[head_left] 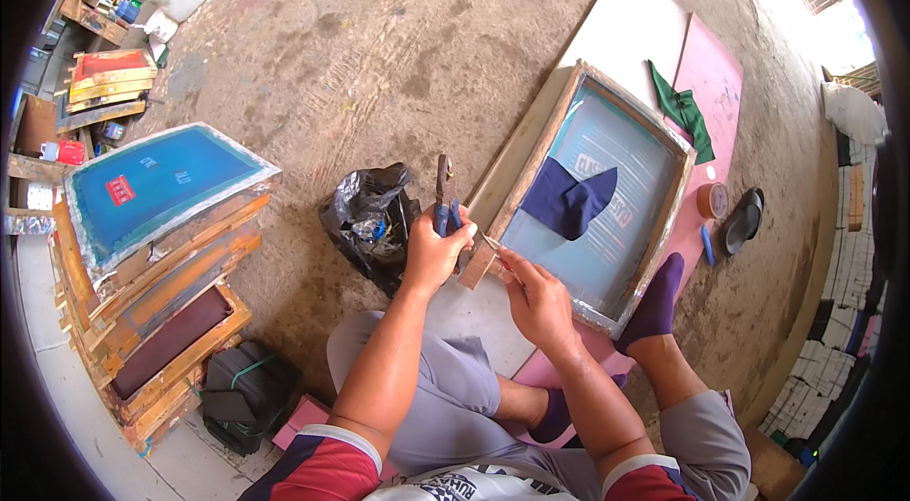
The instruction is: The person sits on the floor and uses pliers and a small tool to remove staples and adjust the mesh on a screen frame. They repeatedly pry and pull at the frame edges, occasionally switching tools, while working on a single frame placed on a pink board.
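Note:
My left hand [434, 255] is closed around pliers [443, 181] with rusty jaws pointing away from me and blue handles. My right hand [540, 304] grips a slim red-handled tool [502, 261] with a thin metal end, perhaps a small screwdriver. Its tip reaches toward the fingers of my left hand. Between the two hands sits a small brown wooden block [477, 267]; what supports it is hidden. Just right of them lies a wood-framed printing screen [576, 259], with a folded navy cloth [567, 200] on its mesh.
A black plastic bag [365, 217] stands left of my hands. Stacked screens [171, 183] rise at the left. Under the framed screen lie white and pink boards [706, 74], bearing a green cloth [684, 108] and a tape roll [712, 200]. A dark sandal [742, 221] lies beyond.

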Motion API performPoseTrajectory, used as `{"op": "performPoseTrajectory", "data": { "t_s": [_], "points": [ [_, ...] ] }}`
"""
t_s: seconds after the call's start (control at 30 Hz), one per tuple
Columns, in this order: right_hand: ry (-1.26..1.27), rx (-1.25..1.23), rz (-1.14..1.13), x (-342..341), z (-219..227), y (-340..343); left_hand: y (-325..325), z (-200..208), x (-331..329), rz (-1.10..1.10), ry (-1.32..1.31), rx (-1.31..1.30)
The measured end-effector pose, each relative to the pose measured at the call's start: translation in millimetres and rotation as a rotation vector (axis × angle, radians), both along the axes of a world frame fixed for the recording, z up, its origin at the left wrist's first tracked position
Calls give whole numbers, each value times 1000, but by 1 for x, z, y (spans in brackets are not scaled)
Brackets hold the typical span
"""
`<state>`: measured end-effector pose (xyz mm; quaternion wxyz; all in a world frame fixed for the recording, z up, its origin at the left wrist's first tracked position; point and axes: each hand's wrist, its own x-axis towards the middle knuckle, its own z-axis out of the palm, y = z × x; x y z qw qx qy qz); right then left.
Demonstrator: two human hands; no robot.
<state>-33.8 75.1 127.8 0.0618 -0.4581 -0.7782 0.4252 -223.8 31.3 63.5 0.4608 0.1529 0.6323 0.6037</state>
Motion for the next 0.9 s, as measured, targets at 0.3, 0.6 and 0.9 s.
{"op": "performPoseTrajectory", "data": {
  "t_s": [0.3,0.6,0.9],
  "points": [
    [10,93,-71,13,-21,0,-2,-24,-1,-40,145,-200],
    [-158,153,-36,22,-33,-1,1,-20,7,-300,338,-372],
    [-235,80,-39,17,-23,0,-6,-29,8,-358,373,-291]
  ]
}}
